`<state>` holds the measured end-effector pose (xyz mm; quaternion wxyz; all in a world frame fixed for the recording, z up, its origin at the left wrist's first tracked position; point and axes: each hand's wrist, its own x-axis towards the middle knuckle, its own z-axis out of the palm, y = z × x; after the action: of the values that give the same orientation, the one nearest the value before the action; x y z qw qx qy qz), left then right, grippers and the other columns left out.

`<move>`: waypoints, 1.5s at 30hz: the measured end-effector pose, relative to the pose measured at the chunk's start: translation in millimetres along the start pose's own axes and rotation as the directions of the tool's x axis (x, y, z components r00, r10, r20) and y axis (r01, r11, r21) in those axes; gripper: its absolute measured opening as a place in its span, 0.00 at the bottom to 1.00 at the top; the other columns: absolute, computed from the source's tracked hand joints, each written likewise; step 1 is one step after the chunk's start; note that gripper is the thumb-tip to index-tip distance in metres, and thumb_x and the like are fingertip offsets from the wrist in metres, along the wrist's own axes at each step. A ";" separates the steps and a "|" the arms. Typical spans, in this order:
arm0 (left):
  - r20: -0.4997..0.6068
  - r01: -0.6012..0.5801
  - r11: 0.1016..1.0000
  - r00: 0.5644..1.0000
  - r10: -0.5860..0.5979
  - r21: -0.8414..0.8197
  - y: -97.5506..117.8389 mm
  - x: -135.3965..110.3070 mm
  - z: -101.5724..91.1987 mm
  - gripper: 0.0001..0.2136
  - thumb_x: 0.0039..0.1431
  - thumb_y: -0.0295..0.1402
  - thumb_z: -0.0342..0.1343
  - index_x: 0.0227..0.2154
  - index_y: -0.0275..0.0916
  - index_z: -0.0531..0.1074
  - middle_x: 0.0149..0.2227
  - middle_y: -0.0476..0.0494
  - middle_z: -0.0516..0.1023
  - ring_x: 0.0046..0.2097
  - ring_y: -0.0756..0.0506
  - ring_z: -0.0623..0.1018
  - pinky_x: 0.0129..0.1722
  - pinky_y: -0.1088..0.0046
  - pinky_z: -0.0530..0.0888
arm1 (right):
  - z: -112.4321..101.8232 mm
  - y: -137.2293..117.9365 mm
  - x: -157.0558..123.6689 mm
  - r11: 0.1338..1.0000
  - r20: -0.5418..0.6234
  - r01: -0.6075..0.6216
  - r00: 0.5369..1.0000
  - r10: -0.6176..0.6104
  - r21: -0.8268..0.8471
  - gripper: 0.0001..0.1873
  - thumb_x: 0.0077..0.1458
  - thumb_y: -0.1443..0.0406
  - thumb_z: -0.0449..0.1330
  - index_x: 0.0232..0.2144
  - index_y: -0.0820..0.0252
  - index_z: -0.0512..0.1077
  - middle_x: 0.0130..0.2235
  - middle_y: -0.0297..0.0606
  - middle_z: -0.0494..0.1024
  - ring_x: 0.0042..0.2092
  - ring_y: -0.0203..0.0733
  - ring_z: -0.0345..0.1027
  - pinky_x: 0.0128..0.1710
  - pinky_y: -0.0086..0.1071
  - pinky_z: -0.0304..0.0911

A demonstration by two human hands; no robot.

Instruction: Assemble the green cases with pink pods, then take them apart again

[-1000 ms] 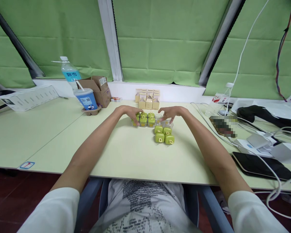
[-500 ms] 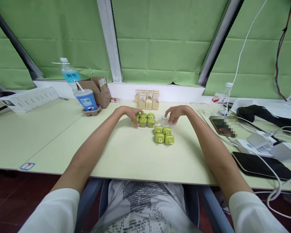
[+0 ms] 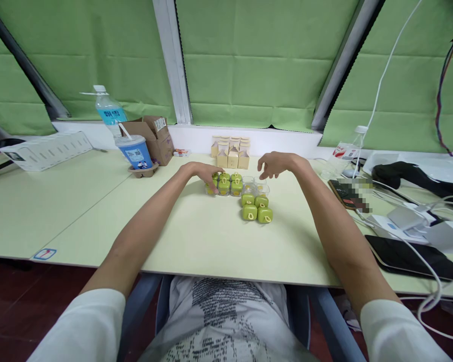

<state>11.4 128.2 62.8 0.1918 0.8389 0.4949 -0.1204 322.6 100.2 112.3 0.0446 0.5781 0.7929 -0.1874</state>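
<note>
Small green lidded pots [image 3: 225,184] stand in clear cups in a row at the table's middle. My left hand [image 3: 204,173] rests on the row's left end, its fingers curled down onto a pot. Beside the row are clear cups [image 3: 255,186] without lids. Several loose green lids [image 3: 256,208] lie in a cluster in front of them. My right hand [image 3: 274,165] hovers above the clear cups, fingers spread, nothing in it.
Small cream cartons [image 3: 232,153] stand behind the pots by the window ledge. A blue paper cup [image 3: 136,154], a water bottle [image 3: 107,113] and a cardboard box [image 3: 153,136] sit at the back left. Phones, cables and white adapters [image 3: 404,226] crowd the right side.
My right hand has lifted off the clear cups and now hovers above them with fingers spread. My left hand has stayed on the left end of the row.
</note>
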 end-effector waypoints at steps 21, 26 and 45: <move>-0.017 -0.014 1.000 1.000 0.014 -0.002 0.0 0.5 0.9 0.67 0.37 0.63 0.74 0.82 0.51 0.54 0.80 0.41 0.68 0.76 0.28 0.70 0.74 0.57 0.72 | 31.5 -90.7 -51.2 0.853 0.024 0.188 0.979 -0.202 -0.487 0.05 0.63 0.67 0.70 0.41 0.64 0.83 0.44 0.51 0.86 0.44 0.55 0.83 0.36 0.38 0.68; -0.015 -0.019 1.000 1.000 0.018 -0.013 -1.8 2.0 1.2 0.68 0.36 0.63 0.75 0.82 0.52 0.54 0.78 0.42 0.71 0.73 0.30 0.73 0.74 0.57 0.71 | 1.6 -38.6 -28.8 0.916 0.027 0.368 0.926 -0.377 0.159 0.05 0.61 0.66 0.73 0.34 0.59 0.81 0.51 0.45 0.88 0.49 0.51 0.84 0.51 0.42 0.79; 0.005 0.012 1.000 1.000 -0.012 0.000 -0.9 -1.0 -1.6 0.71 0.35 0.65 0.75 0.83 0.52 0.52 0.83 0.41 0.62 0.79 0.28 0.67 0.79 0.55 0.65 | 31.4 16.0 51.1 0.839 -0.189 0.348 0.937 -0.294 0.418 0.11 0.65 0.65 0.72 0.38 0.58 0.73 0.45 0.46 0.88 0.49 0.47 0.82 0.54 0.42 0.81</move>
<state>10.2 128.5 64.4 0.1925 0.8355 0.4996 -0.1239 316.3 139.4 64.6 -0.1677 0.4416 0.8155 -0.3343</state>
